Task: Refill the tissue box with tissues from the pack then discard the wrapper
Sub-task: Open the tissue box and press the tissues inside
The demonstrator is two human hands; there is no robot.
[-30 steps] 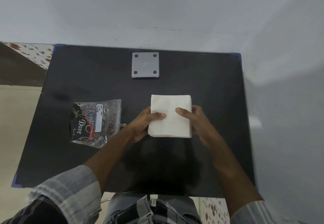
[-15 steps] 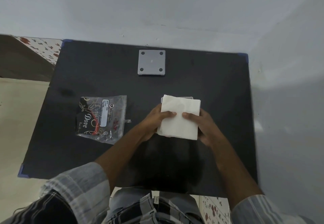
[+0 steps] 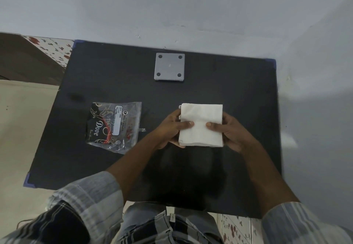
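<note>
Pale grey walls close in behind and to the right of the black tabletop (image 3: 114, 71), which carries everything I need. Both my hands are curled shut around the white stack of tissues (image 3: 201, 125): my left hand (image 3: 170, 129) grips its left edge with the thumb pressed on top, and my right hand (image 3: 229, 131) grips the right edge the same way. The stack sits right of the tabletop's middle, and I cannot tell whether it rests on the surface or is held just above it. A thin pale edge (image 3: 180, 110) peeks out at the stack's far left corner, which I judge to be the tissue box underneath, though most of it is hidden, so I cannot be sure. The emptied wrapper (image 3: 114, 125) lies flat toward the left edge, well apart from my hands. A grey square plate (image 3: 169, 66) with four holes sits near the far edge; it may be the box's lid or base, but I can't say. Going by this, I am lining the tissues up to seat them. The risk is that the soft stack bows or fans out if I squeeze unevenly, so sheets catch on the rim and crumple rather than drop in squarely. The light wrapper could also slide off the left edge if my sleeve (image 3: 89, 196) brushes it.
</note>
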